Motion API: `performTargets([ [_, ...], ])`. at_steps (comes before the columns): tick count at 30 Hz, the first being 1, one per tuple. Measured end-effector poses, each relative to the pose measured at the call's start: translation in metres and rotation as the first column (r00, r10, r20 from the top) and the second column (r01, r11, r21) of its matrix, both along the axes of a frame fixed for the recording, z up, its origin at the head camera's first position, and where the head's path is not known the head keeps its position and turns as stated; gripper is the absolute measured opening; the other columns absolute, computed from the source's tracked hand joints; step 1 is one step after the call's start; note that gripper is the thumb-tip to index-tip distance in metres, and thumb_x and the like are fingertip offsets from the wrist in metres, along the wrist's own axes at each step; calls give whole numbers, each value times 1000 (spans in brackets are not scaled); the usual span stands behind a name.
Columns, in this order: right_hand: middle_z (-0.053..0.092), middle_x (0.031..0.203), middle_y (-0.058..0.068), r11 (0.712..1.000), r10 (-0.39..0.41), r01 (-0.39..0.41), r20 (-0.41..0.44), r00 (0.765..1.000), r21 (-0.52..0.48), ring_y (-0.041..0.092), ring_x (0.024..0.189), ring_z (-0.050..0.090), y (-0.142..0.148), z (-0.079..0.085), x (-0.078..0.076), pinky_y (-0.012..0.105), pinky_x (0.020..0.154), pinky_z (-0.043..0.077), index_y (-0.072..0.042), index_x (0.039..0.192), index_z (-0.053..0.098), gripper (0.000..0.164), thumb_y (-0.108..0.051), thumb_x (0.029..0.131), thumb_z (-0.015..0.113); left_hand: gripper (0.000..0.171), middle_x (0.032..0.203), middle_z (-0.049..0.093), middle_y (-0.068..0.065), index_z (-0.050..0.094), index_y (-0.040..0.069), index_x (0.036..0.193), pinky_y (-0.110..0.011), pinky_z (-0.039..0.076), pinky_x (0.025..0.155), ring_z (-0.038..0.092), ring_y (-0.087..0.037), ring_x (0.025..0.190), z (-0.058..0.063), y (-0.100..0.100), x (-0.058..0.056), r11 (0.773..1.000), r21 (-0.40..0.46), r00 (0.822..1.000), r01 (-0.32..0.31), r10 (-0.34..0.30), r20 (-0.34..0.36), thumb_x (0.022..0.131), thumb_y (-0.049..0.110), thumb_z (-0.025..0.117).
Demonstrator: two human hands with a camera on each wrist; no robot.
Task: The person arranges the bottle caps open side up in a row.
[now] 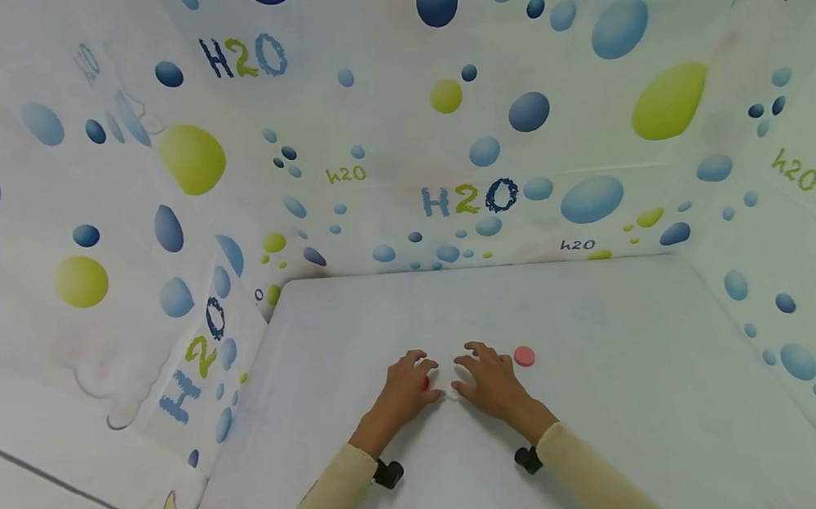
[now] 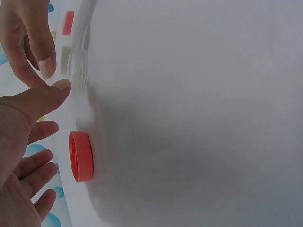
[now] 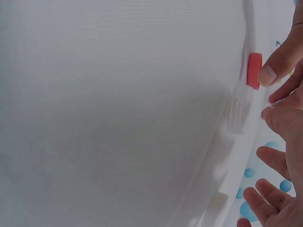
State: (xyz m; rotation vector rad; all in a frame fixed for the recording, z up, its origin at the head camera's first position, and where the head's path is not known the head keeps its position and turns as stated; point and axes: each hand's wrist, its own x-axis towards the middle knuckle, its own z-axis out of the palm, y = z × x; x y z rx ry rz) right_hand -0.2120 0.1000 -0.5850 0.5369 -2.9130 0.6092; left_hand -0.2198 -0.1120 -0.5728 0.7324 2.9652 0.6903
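Observation:
Both hands hover low over the white tabletop with fingers spread and loosely bent, facing each other. My left hand (image 1: pixel 405 389) holds nothing; a red round cap (image 2: pixel 81 156) stands near its fingers, partly hidden by them in the head view. Opposite, my right hand (image 1: pixel 490 382) grips nothing either. Between the two thumbs lies a clear, ridged ring-like piece (image 2: pixel 78 71), seen again as a translucent piece (image 3: pixel 240 109) in the right wrist view. A second, flat red disc (image 1: pixel 524 356) lies just beyond the right hand, on its outer side.
The white tabletop (image 1: pixel 614 398) runs to a back edge against a white sheet (image 1: pixel 394 108) printed with drops and "H2O". Similar sheets stand on the left and right sides. Each wrist carries a small black camera, such as the left wrist camera (image 1: pixel 389 474).

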Motion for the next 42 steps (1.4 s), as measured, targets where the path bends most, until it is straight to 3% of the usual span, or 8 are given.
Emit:
performTargets([
  [7,58,146,16,999,20,-21,-11,1000,-30,38,129,59,8,-1,6,59,94,49,-13,131,71,41,-35,98,77,49,145,55,-18,68,10,130,-57,43,111,55,-36,134,1,9,3,996,-83,999,18,-21,-37,92,35,84],
  [25,59,147,14,999,27,-27,-49,998,20,36,131,58,9,-14,16,58,95,48,-16,132,71,43,-40,97,77,42,143,55,-16,70,13,123,-58,42,112,56,-36,134,-3,16,7,994,-103,999,24,-28,-37,92,37,84],
  [42,57,149,14,999,44,-44,14,999,2,36,135,55,12,-13,24,60,98,44,-15,134,70,43,-37,98,77,39,145,55,-15,71,14,123,-57,40,113,55,-36,136,-8,21,6,990,-137,1000,31,-30,8,93,37,82],
])
